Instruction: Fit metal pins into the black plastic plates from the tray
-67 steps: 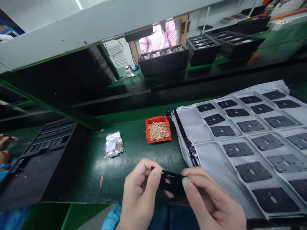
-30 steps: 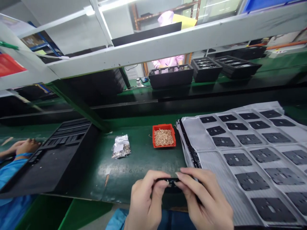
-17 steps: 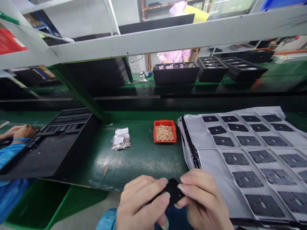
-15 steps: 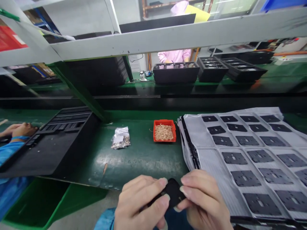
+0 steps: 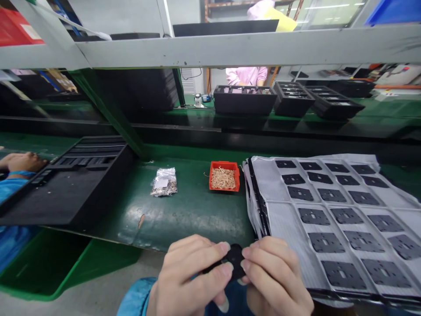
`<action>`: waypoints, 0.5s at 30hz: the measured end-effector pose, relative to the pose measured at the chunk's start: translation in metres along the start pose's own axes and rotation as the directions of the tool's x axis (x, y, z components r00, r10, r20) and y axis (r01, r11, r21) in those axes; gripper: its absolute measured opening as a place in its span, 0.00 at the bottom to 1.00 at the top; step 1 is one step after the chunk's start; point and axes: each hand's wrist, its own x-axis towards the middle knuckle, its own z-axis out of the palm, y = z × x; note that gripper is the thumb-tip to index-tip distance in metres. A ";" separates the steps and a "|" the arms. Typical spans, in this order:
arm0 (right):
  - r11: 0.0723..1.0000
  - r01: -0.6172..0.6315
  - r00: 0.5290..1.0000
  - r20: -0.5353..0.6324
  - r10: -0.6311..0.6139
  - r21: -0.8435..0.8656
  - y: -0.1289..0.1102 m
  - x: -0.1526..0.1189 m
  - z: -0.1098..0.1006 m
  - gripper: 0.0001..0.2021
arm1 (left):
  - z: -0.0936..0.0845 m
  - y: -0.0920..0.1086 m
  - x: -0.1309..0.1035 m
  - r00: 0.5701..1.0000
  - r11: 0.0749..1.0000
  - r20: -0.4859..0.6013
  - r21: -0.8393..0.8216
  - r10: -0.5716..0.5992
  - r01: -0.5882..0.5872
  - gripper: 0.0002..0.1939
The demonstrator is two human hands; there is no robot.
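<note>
Between my two hands is a small black plate (image 5: 235, 260), held near the bench's front edge. Thumb and fingers of my left hand (image 5: 192, 274) pinch its left side. At its right edge, my right hand (image 5: 274, 272) grips with thumb and fingertips, and those fingers hide part of it. Any small piece between the right fingertips is too small to make out. To the right lie rows of similar flat black plates (image 5: 344, 274) on a white padded sheet (image 5: 283, 219). A red bin (image 5: 210, 188) of thin tan pieces (image 5: 222, 177) stands beyond my hands.
A clear bag of small metal parts (image 5: 164, 183) lies left of the bin. Farther left are a large black foam tray (image 5: 95, 184), a co-worker's hands (image 5: 28, 162) and a green tub (image 5: 66, 281) below. A shelf beam (image 5: 210, 52) crosses overhead; another person in pink (image 5: 246, 76) sits opposite.
The camera view has shifted slightly. My right fingers have moved a little left along the black plate, and the plate has turned slightly. Both hands still hold it.
</note>
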 end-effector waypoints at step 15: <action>0.987 -0.144 0.976 -0.152 0.154 0.075 -0.013 -0.004 0.016 0.12 | 0.011 0.001 -0.019 0.994 0.989 -0.023 -0.104 -0.110 0.107 0.22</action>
